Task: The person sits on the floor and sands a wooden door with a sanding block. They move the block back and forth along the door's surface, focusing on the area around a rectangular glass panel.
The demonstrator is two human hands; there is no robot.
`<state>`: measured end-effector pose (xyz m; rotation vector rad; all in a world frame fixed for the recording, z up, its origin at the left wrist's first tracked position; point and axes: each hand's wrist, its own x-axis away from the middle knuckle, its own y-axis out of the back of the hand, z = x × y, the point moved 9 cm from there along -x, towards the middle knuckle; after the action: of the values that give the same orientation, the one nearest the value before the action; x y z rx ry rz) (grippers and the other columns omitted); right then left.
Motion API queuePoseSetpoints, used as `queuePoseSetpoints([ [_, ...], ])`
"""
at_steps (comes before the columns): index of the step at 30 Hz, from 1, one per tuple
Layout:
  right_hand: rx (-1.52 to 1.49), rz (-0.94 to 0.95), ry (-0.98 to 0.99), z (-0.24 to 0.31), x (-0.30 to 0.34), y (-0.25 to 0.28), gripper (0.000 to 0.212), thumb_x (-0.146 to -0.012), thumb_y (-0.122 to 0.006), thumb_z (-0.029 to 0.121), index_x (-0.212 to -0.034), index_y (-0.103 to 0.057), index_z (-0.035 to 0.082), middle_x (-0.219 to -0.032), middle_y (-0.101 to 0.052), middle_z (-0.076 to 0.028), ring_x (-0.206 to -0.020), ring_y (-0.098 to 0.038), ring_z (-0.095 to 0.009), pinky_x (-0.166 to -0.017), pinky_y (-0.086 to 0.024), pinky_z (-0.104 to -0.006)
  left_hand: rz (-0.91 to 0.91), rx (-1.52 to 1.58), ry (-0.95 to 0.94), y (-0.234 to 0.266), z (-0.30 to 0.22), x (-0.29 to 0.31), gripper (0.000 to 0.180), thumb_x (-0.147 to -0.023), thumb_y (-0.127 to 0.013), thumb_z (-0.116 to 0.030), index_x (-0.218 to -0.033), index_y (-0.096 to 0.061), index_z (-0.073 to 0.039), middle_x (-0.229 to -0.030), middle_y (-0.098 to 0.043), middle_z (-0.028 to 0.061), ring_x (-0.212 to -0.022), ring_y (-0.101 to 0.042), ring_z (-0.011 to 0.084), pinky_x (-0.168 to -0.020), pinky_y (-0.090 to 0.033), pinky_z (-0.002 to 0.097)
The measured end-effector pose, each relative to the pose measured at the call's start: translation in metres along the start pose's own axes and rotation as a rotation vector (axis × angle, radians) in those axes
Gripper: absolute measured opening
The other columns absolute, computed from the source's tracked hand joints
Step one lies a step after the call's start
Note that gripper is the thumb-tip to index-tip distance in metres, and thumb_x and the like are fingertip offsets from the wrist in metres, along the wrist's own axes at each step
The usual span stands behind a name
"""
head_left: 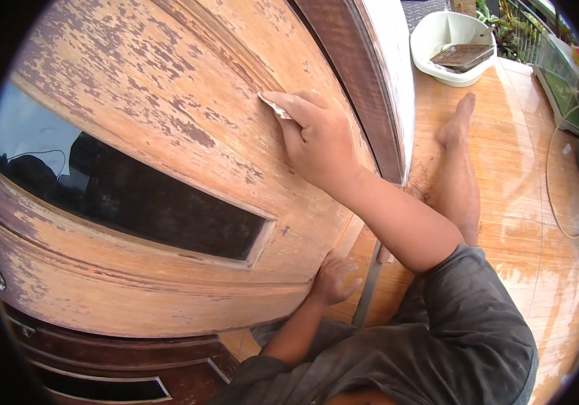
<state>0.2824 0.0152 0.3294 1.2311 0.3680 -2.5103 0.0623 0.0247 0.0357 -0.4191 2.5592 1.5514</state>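
A wooden door with patchy remains of dark finish fills the left side. My right hand presses a small folded piece of sandpaper against the bare wood, beside a long raised moulding. Only the pale edge of the sandpaper shows; the fingers and thumb cover the rest. Lower down, my left hand rests at the door's bottom edge with its fingers apart and nothing visible in it. Between moulded strips, a narrow dark glass pane is set into the door.
The dark door frame meets a white wall edge on the right. My bare leg stretches over the shiny tiled floor. A white basin holds a flat dark tray. A cable runs near items at right. Another dark panel lies lower left.
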Motion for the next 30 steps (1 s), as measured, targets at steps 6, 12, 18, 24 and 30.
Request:
queuePoseSetpoints([
  [6, 0.019, 0.133, -0.206, -0.021, 0.027, 0.011, 0.024, -0.101, -0.069, 0.002, -0.121, -0.08, 0.006, -0.106, -0.079, -0.016, -0.086, -0.075, -0.03, -0.077, -0.058, -0.0363, 0.018, 0.004, 0.023, -0.003, 0.004, 0.0, 0.035, -0.087, -0.083, -0.034, -0.108, -0.076, -0.007, -0.117, -0.078, 0.0144, -0.118, -0.071, 0.0339, -0.125, -0.037, 0.0585],
  [12, -0.066, 0.095, -0.071, -0.002, -0.005, 0.008, 0.023, -0.102, -0.068, 0.005, -0.121, -0.081, 0.006, -0.107, -0.079, -0.016, -0.093, -0.076, -0.03, -0.083, -0.059, -0.0367, 0.01, -0.03, -0.001, -0.003, 0.004, -0.005, 0.034, -0.088, -0.083, -0.033, -0.108, -0.076, -0.007, -0.117, -0.078, 0.0142, -0.119, -0.071, 0.0334, -0.125, -0.037, 0.0582],
  [18, -0.1, 0.174, -0.137, -0.007, -0.004, 0.009, 0.024, -0.104, -0.067, 0.008, -0.124, -0.08, 0.008, -0.111, -0.08, -0.016, -0.098, -0.077, -0.028, -0.087, -0.059, -0.0355, 0.003, -0.02, -0.002, -0.001, 0.003, -0.005, 0.034, -0.088, -0.083, -0.033, -0.109, -0.077, -0.007, -0.118, -0.078, 0.0142, -0.118, -0.072, 0.0332, -0.125, -0.037, 0.0576],
  [24, -0.084, 0.296, -0.431, -0.036, 0.027, 0.011, 0.027, -0.105, -0.067, 0.009, -0.128, -0.079, 0.008, -0.106, -0.08, -0.016, -0.089, -0.076, -0.025, -0.084, -0.058, -0.0357, 0.024, -0.064, -0.025, -0.002, 0.0, -0.006, 0.035, -0.087, -0.083, -0.034, -0.11, -0.077, -0.008, -0.118, -0.078, 0.0136, -0.118, -0.071, 0.0331, -0.124, -0.038, 0.0575],
  [30, -0.167, 0.219, -0.173, -0.008, -0.019, 0.004, 0.026, -0.105, -0.066, 0.008, -0.127, -0.079, 0.007, -0.106, -0.08, -0.016, -0.083, -0.074, -0.022, -0.081, -0.058, -0.0348, 0.019, -0.032, 0.009, -0.002, 0.003, -0.005, 0.036, -0.087, -0.083, -0.034, -0.109, -0.076, -0.006, -0.117, -0.078, 0.0132, -0.118, -0.071, 0.0325, -0.124, -0.037, 0.0565],
])
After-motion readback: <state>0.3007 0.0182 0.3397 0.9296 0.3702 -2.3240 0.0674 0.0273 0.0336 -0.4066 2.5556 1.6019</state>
